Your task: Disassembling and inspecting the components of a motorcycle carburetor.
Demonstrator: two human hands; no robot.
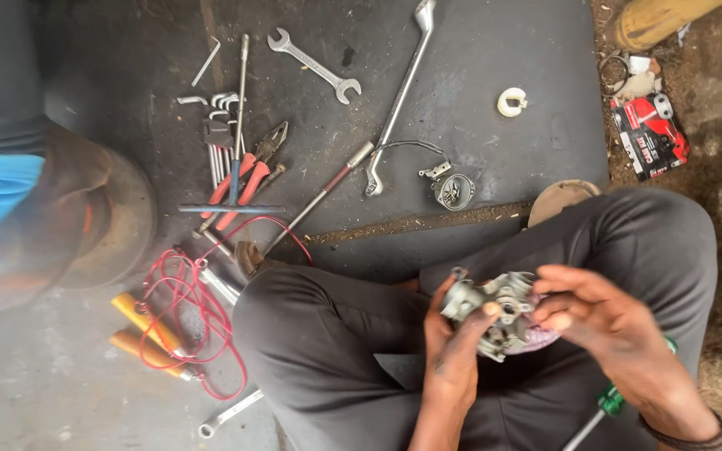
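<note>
I sit cross-legged and hold a small grey metal carburettor-like part (495, 311) over my lap. My left hand (453, 351) grips it from below, thumb on its face. My right hand (599, 321) closes on its right side, fingers curled over a pinkish cloth (536, 338) beneath it. A screwdriver with a green handle (607, 402) lies under my right forearm.
On the dark mat (478, 92) lie an open-end spanner (315, 65), a long ring spanner (399, 92), red-handled pliers (248, 175), hex keys (219, 125), a small metal bowl of parts (453, 190) and a white ring (510, 102). Red wire (198, 309) and yellow-handled tools (148, 334) lie left. Another person's foot (85, 217) rests far left.
</note>
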